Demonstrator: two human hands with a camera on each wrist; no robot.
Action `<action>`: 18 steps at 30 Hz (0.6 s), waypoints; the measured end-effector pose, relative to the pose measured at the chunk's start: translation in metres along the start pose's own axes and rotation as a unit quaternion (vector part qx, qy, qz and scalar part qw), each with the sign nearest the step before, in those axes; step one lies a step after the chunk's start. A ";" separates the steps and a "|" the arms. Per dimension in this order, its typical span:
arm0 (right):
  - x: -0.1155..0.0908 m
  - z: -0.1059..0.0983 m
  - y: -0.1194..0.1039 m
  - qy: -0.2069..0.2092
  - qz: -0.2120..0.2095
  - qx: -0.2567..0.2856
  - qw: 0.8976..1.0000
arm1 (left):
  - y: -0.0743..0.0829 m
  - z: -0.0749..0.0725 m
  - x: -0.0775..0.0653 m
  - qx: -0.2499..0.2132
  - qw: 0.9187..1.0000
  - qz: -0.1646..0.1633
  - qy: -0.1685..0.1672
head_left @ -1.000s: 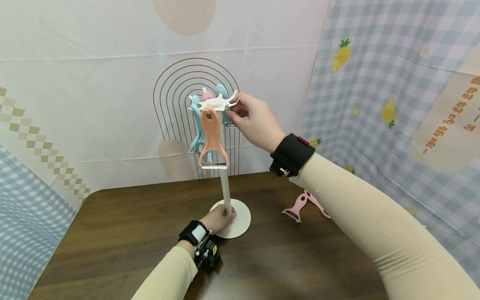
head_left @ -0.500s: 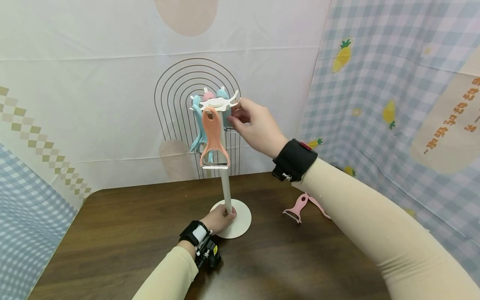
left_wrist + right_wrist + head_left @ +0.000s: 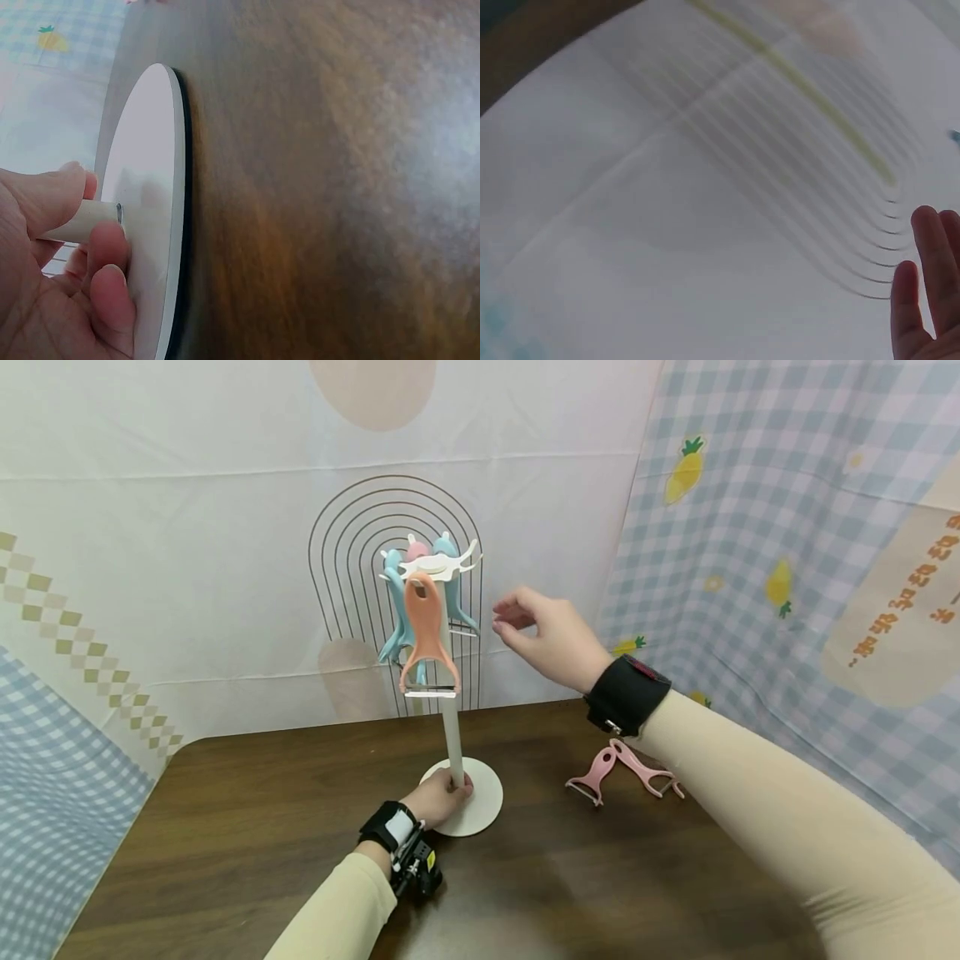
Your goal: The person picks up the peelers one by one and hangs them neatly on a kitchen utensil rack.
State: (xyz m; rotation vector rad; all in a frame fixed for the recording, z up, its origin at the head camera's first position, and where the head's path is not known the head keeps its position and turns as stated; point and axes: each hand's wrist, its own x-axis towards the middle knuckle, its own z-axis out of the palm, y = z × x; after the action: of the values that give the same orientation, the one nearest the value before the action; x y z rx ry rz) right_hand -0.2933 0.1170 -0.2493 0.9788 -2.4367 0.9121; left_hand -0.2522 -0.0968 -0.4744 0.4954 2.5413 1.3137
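A white stand [image 3: 452, 735] with a round base and a ring of hooks on top stands upright on the table. My left hand [image 3: 435, 800] grips its pole just above the base; the left wrist view shows thumb and fingers around the pole. From the hooks hang an orange peeler [image 3: 424, 618] in front, a blue peeler [image 3: 397, 606] at the left and another blue peeler [image 3: 454, 597] at the right rear. A pink handle end [image 3: 417, 551] shows behind. My right hand [image 3: 551, 635] hovers right of the stand, holding nothing, its fingers loosely bent.
Two pink peelers, a nearer one [image 3: 597, 771] and a farther one [image 3: 643, 767], lie on the brown table [image 3: 270, 810] below the right forearm. A patterned white cloth [image 3: 225, 568] hangs behind, and a blue checked cloth [image 3: 750, 568] hangs at the right.
My right hand has let go of the blue peeler at the right rear and drawn back right and down. That peeler now hangs from its hook. The left hand has stayed on the pole.
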 end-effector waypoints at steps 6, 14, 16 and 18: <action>-0.035 0.007 0.039 -0.161 0.083 -0.075 0.981 | -0.004 0.000 0.000 0.006 1.000 0.002 0.009; -0.087 0.024 0.099 -0.365 0.205 -0.159 0.894 | 0.000 0.001 -0.002 0.002 1.000 -0.001 0.018; -0.096 0.029 0.109 -0.368 0.229 -0.174 0.884 | 0.001 0.002 -0.002 0.003 1.000 -0.004 0.015; -0.104 0.033 0.116 -0.365 0.252 -0.189 0.876 | 0.002 0.003 -0.002 0.004 1.000 -0.010 0.013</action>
State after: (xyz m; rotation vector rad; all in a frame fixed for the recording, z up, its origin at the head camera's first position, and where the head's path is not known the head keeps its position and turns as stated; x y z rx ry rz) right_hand -0.3064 0.2087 -0.3786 0.6030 -3.4330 0.1372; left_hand -0.2487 -0.0948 -0.4742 0.4574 2.5664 1.3124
